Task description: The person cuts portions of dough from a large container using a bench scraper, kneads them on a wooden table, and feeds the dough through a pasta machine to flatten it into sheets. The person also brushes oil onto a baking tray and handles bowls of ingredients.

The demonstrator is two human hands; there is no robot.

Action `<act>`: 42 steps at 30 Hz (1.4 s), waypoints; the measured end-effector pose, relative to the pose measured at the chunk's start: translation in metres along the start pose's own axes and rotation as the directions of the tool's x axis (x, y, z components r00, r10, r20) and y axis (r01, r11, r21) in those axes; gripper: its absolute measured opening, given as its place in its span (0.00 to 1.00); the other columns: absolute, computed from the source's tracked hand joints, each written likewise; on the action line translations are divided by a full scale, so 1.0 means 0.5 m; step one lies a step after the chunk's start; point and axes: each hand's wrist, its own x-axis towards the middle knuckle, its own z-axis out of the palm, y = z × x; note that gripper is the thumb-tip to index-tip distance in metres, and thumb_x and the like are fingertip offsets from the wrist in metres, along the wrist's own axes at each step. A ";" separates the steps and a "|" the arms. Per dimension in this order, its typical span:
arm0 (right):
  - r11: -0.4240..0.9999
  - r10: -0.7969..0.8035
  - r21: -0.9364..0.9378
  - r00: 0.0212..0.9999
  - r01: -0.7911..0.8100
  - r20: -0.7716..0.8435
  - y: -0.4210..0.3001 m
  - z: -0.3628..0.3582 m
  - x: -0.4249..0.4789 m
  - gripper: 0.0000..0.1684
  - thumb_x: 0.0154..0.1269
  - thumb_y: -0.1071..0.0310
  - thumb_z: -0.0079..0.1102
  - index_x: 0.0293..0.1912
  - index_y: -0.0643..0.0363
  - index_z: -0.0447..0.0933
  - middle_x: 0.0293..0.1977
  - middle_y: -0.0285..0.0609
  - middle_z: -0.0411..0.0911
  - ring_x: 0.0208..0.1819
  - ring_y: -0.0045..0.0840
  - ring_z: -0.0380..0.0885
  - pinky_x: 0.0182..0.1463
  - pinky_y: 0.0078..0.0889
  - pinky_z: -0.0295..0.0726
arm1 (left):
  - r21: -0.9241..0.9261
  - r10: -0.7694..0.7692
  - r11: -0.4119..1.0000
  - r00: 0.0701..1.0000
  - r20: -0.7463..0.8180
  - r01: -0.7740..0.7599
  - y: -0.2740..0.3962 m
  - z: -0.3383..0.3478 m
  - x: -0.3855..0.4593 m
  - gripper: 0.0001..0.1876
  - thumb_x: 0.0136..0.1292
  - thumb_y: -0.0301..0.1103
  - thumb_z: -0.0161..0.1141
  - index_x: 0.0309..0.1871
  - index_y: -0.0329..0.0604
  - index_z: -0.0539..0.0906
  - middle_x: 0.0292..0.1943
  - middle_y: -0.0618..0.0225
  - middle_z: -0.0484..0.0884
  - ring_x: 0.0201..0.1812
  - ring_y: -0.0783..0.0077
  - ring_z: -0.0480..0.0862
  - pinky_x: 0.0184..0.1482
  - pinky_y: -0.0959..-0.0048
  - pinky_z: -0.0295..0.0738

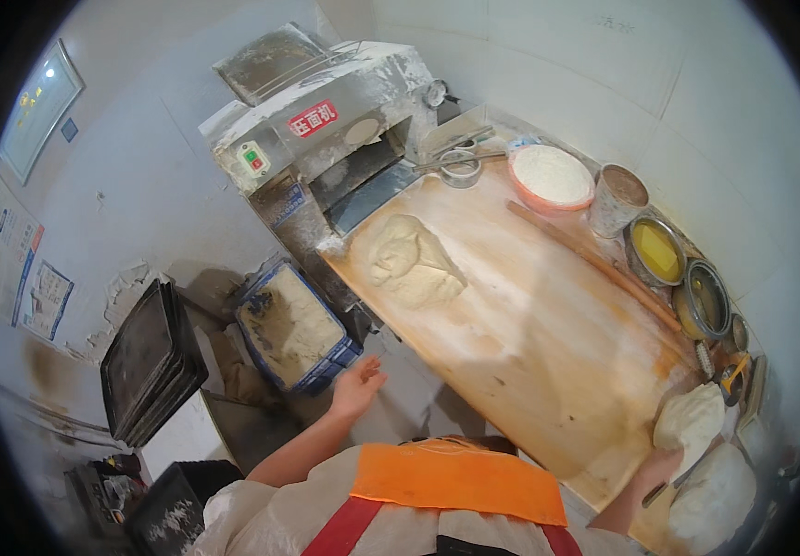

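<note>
My left hand (361, 381) is held out with nothing in it, fingers slightly curled and apart, beside a blue plastic crate (334, 365) of pale flour. My right forearm (639, 483) reaches along the lower right end of the floured wooden worktop (546, 375). It meets a piece of pale dough (691, 417), which hides the hand; whether the fingers grip it cannot be told. A larger pale mass (716, 497) lies just below. A folded lump of dough (414, 264) rests at the worktop's far left end, apart from both hands.
A flour-dusted dough-pressing machine (316, 118) stands at the far end. Along the wall are a bowl of flour (552, 175), a tall container (618, 198), a wooden rolling pin (594, 264) and metal pots (655, 250). Stacked black trays (149, 361) lean at the left.
</note>
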 end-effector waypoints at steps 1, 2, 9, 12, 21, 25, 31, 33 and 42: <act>0.975 -0.184 0.091 0.968 0.202 -0.172 -0.088 0.036 -0.029 0.27 0.60 0.63 0.59 0.58 0.66 0.73 0.50 0.60 0.78 0.54 0.51 0.75 0.58 0.45 0.74 | 0.047 0.036 0.998 0.998 -0.044 -0.033 -0.017 -0.033 0.024 0.31 0.63 0.33 0.64 0.67 0.32 0.67 0.59 0.51 0.78 0.58 0.62 0.79 0.59 0.69 0.73; 0.887 -0.252 0.373 0.963 0.271 -0.100 -0.218 0.033 -0.053 0.26 0.60 0.66 0.60 0.58 0.63 0.74 0.50 0.56 0.78 0.54 0.46 0.76 0.57 0.42 0.74 | 0.036 0.051 0.998 0.997 -0.055 -0.049 -0.028 -0.060 0.045 0.32 0.63 0.33 0.64 0.67 0.32 0.67 0.60 0.51 0.77 0.59 0.62 0.79 0.59 0.69 0.73; 0.564 -0.697 0.825 0.514 -0.037 0.500 -0.947 0.001 -0.247 0.41 0.52 0.53 0.74 0.60 0.68 0.72 0.58 0.56 0.74 0.62 0.40 0.72 0.65 0.37 0.69 | 0.009 0.123 0.992 0.984 -0.127 -0.123 0.089 -0.139 0.236 0.38 0.62 0.38 0.66 0.71 0.32 0.61 0.66 0.48 0.70 0.65 0.56 0.73 0.61 0.66 0.69; 0.621 -0.635 0.711 0.321 -0.329 0.703 -1.155 0.089 -0.271 0.47 0.49 0.50 0.75 0.60 0.73 0.69 0.54 0.59 0.76 0.58 0.39 0.75 0.61 0.36 0.72 | 0.019 0.096 0.995 0.992 -0.084 -0.095 0.109 -0.152 0.321 0.42 0.61 0.41 0.68 0.72 0.33 0.58 0.69 0.48 0.66 0.67 0.54 0.69 0.61 0.63 0.68; 0.335 -0.940 0.914 0.018 0.229 0.340 -1.487 -0.040 -0.295 0.21 0.42 0.65 0.64 0.39 0.66 0.78 0.31 0.55 0.80 0.36 0.48 0.80 0.44 0.43 0.77 | -0.435 -0.291 0.807 0.909 0.298 0.401 0.177 -0.161 0.526 0.42 0.61 0.45 0.65 0.74 0.45 0.56 0.64 0.61 0.70 0.63 0.63 0.73 0.56 0.65 0.72; -0.120 -0.992 0.844 -0.021 0.523 -0.128 -1.481 -0.181 -0.224 0.14 0.45 0.66 0.62 0.34 0.62 0.76 0.28 0.49 0.77 0.35 0.43 0.77 0.42 0.43 0.75 | -0.468 0.005 0.825 0.824 0.567 0.316 0.186 -0.083 0.601 0.34 0.60 0.34 0.63 0.69 0.41 0.64 0.61 0.66 0.73 0.61 0.68 0.74 0.55 0.66 0.74; 0.246 -0.918 0.660 -0.049 0.710 0.395 -1.284 -0.198 -0.249 0.15 0.53 0.67 0.62 0.40 0.62 0.76 0.40 0.46 0.77 0.47 0.40 0.74 0.52 0.45 0.71 | 0.448 -0.253 0.894 0.849 0.463 0.022 0.099 -0.106 0.839 0.22 0.57 0.30 0.61 0.57 0.36 0.77 0.53 0.51 0.81 0.55 0.68 0.80 0.55 0.69 0.73; 0.620 -0.708 0.636 -0.023 0.460 0.706 -1.238 -0.172 -0.272 0.16 0.56 0.66 0.62 0.44 0.61 0.76 0.46 0.46 0.77 0.53 0.40 0.72 0.57 0.46 0.69 | 0.264 -0.137 0.962 0.959 0.248 0.069 0.197 -0.106 0.830 0.22 0.61 0.34 0.59 0.59 0.38 0.76 0.56 0.53 0.80 0.56 0.60 0.79 0.56 0.67 0.72; 0.782 -0.575 0.472 0.765 0.408 0.291 -1.241 0.075 -0.309 0.34 0.64 0.44 0.52 0.61 0.56 0.71 0.63 0.50 0.66 0.69 0.46 0.59 0.68 0.63 0.54 | 0.286 0.523 0.218 0.359 0.773 -0.933 0.240 0.160 0.729 0.31 0.63 0.47 0.57 0.66 0.42 0.70 0.69 0.56 0.67 0.73 0.52 0.60 0.71 0.38 0.43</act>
